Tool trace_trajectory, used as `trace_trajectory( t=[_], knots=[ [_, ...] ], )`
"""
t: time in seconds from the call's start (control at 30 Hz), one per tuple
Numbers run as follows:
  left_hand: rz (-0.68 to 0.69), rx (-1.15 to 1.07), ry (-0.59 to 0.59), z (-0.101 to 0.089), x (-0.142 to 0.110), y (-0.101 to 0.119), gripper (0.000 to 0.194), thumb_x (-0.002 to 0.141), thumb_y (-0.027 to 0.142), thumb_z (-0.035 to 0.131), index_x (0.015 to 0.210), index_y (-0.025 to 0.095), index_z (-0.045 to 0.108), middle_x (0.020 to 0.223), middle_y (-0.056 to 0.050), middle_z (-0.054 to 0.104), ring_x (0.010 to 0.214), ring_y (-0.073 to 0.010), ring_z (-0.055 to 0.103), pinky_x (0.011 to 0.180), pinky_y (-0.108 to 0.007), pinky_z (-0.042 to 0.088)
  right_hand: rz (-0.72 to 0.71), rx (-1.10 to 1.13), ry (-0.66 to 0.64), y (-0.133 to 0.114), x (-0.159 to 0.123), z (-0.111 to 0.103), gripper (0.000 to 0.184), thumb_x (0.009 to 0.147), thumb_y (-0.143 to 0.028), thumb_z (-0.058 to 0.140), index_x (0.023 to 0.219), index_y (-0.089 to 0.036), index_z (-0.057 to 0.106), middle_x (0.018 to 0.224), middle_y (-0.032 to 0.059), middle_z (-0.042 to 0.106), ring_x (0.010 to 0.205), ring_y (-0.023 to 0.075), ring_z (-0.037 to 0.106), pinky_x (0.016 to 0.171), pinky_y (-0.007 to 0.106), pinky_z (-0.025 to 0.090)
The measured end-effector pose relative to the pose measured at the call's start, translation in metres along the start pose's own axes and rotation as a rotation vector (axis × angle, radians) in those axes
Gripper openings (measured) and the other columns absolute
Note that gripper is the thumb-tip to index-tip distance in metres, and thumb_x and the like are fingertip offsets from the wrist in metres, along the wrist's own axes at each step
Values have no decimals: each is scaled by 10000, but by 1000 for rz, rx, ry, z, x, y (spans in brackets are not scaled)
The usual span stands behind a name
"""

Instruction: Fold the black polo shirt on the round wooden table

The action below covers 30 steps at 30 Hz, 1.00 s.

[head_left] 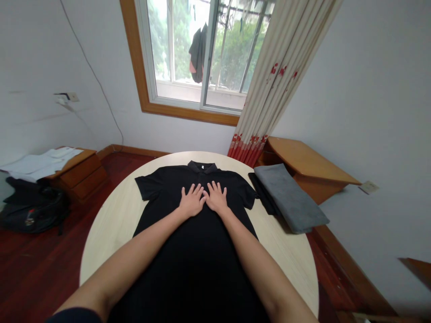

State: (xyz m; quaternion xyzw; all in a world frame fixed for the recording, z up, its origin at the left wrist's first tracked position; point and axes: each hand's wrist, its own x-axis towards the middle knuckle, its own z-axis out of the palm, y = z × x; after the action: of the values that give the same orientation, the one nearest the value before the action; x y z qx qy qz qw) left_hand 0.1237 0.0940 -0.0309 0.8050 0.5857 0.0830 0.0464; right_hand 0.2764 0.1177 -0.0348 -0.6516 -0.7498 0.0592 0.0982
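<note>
A black polo shirt (202, 233) lies spread on a round pale table (111, 224), its collar at the far side and its short sleeves out to both sides. My left hand (192, 200) rests flat on the chest of the shirt with its fingers spread. Right beside it, my right hand (216, 197) also lies flat with fingers apart, and the two thumbs meet or nearly meet. Neither hand grips the cloth. The lower part of the shirt runs toward me and merges with dark cloth near my body, so its hem cannot be made out.
Folded grey cloth (289, 197) and folded black cloth (264, 193) lie at the table's right edge. Behind them stands a wooden desk (303, 154). To the left are a wooden cabinet (81, 172) with papers and a black bag (33, 211). A curtain (266, 98) hangs by the window.
</note>
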Motion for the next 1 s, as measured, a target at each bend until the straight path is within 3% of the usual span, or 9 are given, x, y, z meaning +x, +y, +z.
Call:
trace_trajectory(
  t=[0.1, 0.27, 0.33, 0.43, 0.57, 0.63, 0.73, 0.87, 1.0],
  knots=[
    [42, -8, -20, 5, -36, 0, 631, 1016, 502, 252, 1573, 216, 324, 1649, -61, 247, 1537, -286, 179, 1209, -615, 159, -31, 25, 2, 7, -35, 4, 620, 1038, -506, 242, 1544, -175, 382, 1642, 100, 277, 1528, 272, 194, 1219, 537, 120],
    [-71, 49, -12, -12, -87, -72, 646, 1008, 542, 272, 1561, 220, 358, 1648, -60, 250, 1536, -278, 186, 1223, -548, 176, 13, -29, 53, 71, -84, -14, 591, 1036, -428, 305, 1504, -94, 439, 1605, 134, 351, 1504, 236, 281, 1225, 401, 181],
    [-151, 73, -3, -18, -104, -87, 637, 1009, 511, 287, 1558, 198, 365, 1643, -77, 264, 1531, -294, 199, 1218, -541, 193, 43, -59, 62, 80, -99, -21, 575, 1033, -389, 324, 1489, -64, 454, 1589, 152, 375, 1503, 245, 283, 1228, 408, 169],
    [-160, 82, -4, -18, -130, -70, 620, 1017, 474, 287, 1551, 174, 379, 1636, -97, 278, 1525, -314, 212, 1213, -555, 196, 18, -81, 88, 58, -120, -24, 559, 1034, -373, 322, 1480, -68, 467, 1584, 156, 381, 1511, 272, 256, 1233, 473, 117],
    [108, 24, -8, -9, -167, -11, 634, 1025, 532, 245, 1555, 206, 367, 1639, -63, 275, 1530, -265, 211, 1224, -530, 197, -140, 7, 50, 7, -152, -17, 577, 1039, -447, 304, 1507, -139, 442, 1606, 115, 352, 1517, 241, 247, 1233, 468, 139],
    [165, 4, -26, -7, -182, 3, 638, 1022, 551, 237, 1554, 224, 369, 1640, -47, 272, 1531, -256, 209, 1225, -536, 195, -157, 43, 12, -2, -167, -15, 585, 1036, -467, 308, 1519, -157, 426, 1612, 102, 342, 1517, 230, 251, 1233, 458, 156],
    [125, -11, -46, -9, -198, -6, 644, 1014, 562, 244, 1558, 238, 366, 1640, -36, 261, 1533, -254, 201, 1229, -542, 183, -94, 47, -2, 15, -185, -17, 575, 1034, -451, 318, 1526, -170, 415, 1615, 89, 339, 1517, 224, 252, 1235, 449, 161],
    [40, -22, -19, -12, -212, -38, 634, 994, 579, 286, 1553, 294, 378, 1637, -11, 268, 1535, -245, 194, 1237, -516, 171, 8, 15, 28, 58, -202, -22, 574, 1031, -433, 332, 1519, -145, 425, 1613, 94, 343, 1515, 225, 257, 1235, 441, 172],
    [-42, -40, -2, -13, -214, -67, 637, 968, 584, 353, 1526, 289, 428, 1635, -21, 290, 1531, -260, 210, 1232, -506, 197, 26, 30, 43, 82, -209, -25, 557, 1016, -439, 366, 1486, -160, 475, 1590, 104, 391, 1493, 243, 307, 1217, 461, 217]
  ],
)
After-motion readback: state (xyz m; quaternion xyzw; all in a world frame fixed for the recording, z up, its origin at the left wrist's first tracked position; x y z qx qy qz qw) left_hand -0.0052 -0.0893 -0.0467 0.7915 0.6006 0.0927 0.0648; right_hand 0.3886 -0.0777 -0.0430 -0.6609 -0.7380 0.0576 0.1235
